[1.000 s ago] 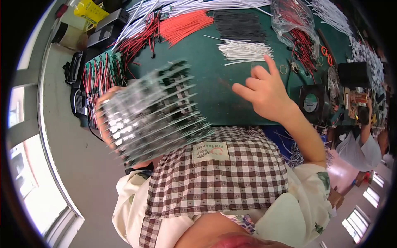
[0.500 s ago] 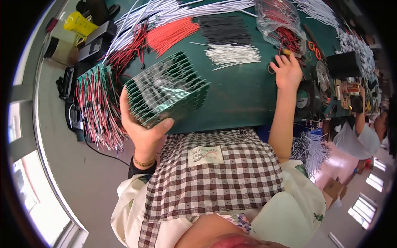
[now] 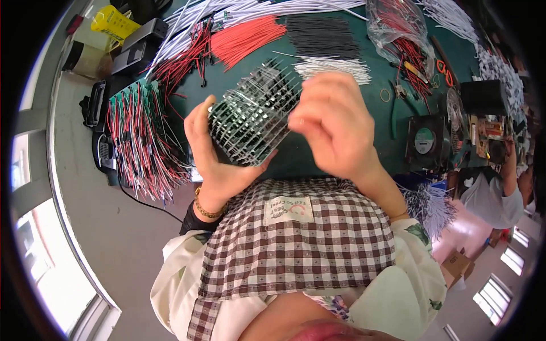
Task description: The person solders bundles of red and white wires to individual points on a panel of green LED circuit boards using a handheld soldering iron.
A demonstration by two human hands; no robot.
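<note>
A block of green circuit boards (image 3: pixel 253 111), spaced in parallel layers with shiny small parts between them, is tilted in front of my apron. My left hand (image 3: pixel 222 170) is closed around its left and lower sides, thumb underneath. At the block's right edge is my right hand (image 3: pixel 341 128), its fingers curled and pressed together; anything pinched in them is hidden. Beyond the block lie bundles of red wires (image 3: pixel 250 38), black wires (image 3: pixel 321 37) and white wires (image 3: pixel 347 69) on the green table (image 3: pixel 375 122).
Boards with red and white wires (image 3: pixel 142 136) hang over the table's left edge. Green-handled pliers (image 3: pixel 393 116), orange-handled scissors (image 3: pixel 446 74), a plastic bag of red wires (image 3: pixel 395 28) and a black fan-like unit (image 3: pixel 425 142) lie right. Another person's arm (image 3: pixel 509 165) shows far right.
My right hand has come from the far right of the table to the block's right edge, its fingers closing. The left hand has turned the block and shifted it slightly right.
</note>
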